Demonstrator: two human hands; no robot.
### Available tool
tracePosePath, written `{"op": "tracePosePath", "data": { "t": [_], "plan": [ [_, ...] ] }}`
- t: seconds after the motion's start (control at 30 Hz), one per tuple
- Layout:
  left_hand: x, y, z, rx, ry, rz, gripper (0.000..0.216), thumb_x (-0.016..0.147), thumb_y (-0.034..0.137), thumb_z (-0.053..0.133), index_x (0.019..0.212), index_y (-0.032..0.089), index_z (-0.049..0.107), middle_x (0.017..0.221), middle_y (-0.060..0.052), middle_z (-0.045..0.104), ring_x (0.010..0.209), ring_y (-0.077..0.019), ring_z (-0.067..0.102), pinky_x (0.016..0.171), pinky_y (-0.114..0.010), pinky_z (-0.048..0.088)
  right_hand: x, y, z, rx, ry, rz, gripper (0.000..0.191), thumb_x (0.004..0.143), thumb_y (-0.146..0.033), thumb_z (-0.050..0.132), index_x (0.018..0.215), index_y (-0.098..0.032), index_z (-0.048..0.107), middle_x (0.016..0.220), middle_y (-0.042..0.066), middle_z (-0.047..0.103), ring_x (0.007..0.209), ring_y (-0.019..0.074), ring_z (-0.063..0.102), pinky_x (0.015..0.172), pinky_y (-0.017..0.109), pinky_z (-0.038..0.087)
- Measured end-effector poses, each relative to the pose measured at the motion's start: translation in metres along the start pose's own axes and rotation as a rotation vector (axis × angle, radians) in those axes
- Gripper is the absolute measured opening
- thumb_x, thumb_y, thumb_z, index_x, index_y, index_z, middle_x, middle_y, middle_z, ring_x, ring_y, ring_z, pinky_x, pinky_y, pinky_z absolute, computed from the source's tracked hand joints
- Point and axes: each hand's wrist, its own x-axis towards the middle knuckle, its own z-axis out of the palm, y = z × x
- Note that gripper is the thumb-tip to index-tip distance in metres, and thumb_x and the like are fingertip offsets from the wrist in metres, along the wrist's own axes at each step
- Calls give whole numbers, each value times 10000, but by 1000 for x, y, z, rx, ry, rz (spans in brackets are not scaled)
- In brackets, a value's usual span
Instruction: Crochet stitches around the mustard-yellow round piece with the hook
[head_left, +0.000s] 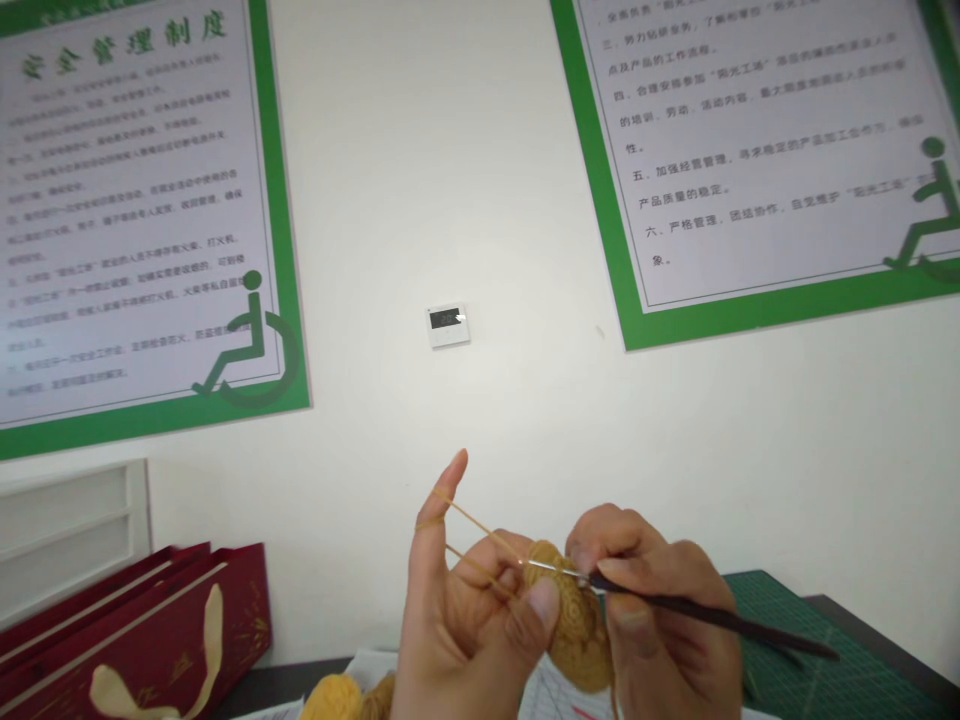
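Between the thumb and bent fingers of the left hand (472, 625), a mustard-yellow, elongated crocheted piece (581, 645) is pinched by its upper end, while the index finger is held upright with a thin mustard-yellow yarn strand (480, 522) looped around it. By the right hand (664, 590), a slim crochet hook with a silver metal shaft and dark brown handle (709, 610) is gripped at the handle, fingers closed. The piece is held between the two hands; whether it is also touched by the right thumb cannot be told. Its long axis is slanted from upper left to lower right. The hook's tip is pointed left and slightly upward, its shaft laid across the piece's top, its handle end extended right beyond the grip. Below and left of the grip, a yellow yarn ball (332, 698) is seen; farther left, dark red paper bags (150, 640) are stood. To the right, a green gridded cutting mat (814, 650) is partly covered by the right hand. Open room is left above the raised finger, before the white wall (367, 400).
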Motion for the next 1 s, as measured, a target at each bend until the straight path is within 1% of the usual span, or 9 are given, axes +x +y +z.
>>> {"op": "tracePosePath", "data": {
  "t": [0.17,0.33,0.4,0.5,0.63,0.7,0.83,0.9,1.0],
  "plan": [
    [2,4,-10,-9,-12,-68,951,770,150,831,1554,380,344,765,-2,701,680,-171,620,694,-327,496,7,-6,-2,36,57,40,64,995,-267,612,1015,-239,666,737,1,602,690,173,602,598,320,516],
    [1,7,-14,13,-31,-86,884,761,161,836,1520,357,426,769,-6,699,667,-165,603,640,-297,453,10,-15,-11,11,-71,11,66,1010,-218,584,1032,-216,645,736,-8,615,683,157,613,628,315,506],
    [1,8,-15,15,-52,-108,843,770,168,830,1504,351,456,776,-12,698,658,-164,599,617,-296,442,8,-17,-13,80,-80,130,78,1028,-262,553,1025,-229,624,745,-13,605,682,146,595,629,294,486],
    [1,9,-16,10,-81,-131,761,775,172,829,1456,328,528,782,-22,692,672,-169,599,616,-298,449,7,-16,-11,214,-90,412,174,1044,-351,499,956,-237,596,718,-17,585,641,138,553,610,269,456],
    [3,6,-17,4,-101,-105,650,772,184,841,1377,267,617,772,-29,683,696,-161,580,654,-304,472,6,-10,-4,383,-112,695,287,1006,-424,547,804,-221,561,692,-17,536,615,132,488,605,261,453],
    [4,3,-17,22,-88,-66,626,782,178,836,1365,274,627,786,-26,683,719,-158,586,659,-290,476,3,-5,-2,388,-112,651,249,979,-416,600,823,-223,591,762,-5,556,660,134,510,624,253,467],
    [5,1,-16,76,-67,60,576,785,149,832,1316,290,663,938,-49,723,831,-165,623,729,-272,507,-3,0,-2,301,-128,426,77,977,-339,633,987,-270,665,971,37,672,871,171,638,770,292,540],
    [6,1,-15,83,-77,75,547,783,170,841,1293,287,680,991,-63,736,867,-170,635,767,-278,518,-5,-1,0,278,-121,345,73,998,-306,610,1041,-291,668,956,31,706,896,174,663,804,313,561],
    [5,1,-13,39,-107,17,589,748,197,877,1293,294,675,987,-63,738,894,-184,651,773,-288,521,-6,-4,1,145,-53,181,106,995,-265,621,1064,-290,698,879,31,732,819,176,647,708,298,566]
  ]
}}
